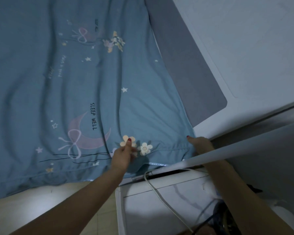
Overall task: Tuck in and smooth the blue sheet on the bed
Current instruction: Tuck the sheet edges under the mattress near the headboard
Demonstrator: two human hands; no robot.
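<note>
The blue sheet [61,85], printed with moons, stars, flowers and "SLEEP WELL", covers the bed across the left and middle of the head view, with long wrinkles running towards its near right corner. My left hand [122,156] pinches the sheet near its front hem, thumb on top beside the flower print. My right hand [199,144] grips the sheet's right front corner, thumb on top, tight against the white frame. The front hem hangs over the bed's edge towards the floor.
A grey padded headboard [190,68] runs diagonally along the sheet's right side, with a white wall [253,39] behind it. A white bedside cabinet [159,204] stands below my right arm, with a white cable [161,199] and dark cords on it. Beige floor [24,214] lies at bottom left.
</note>
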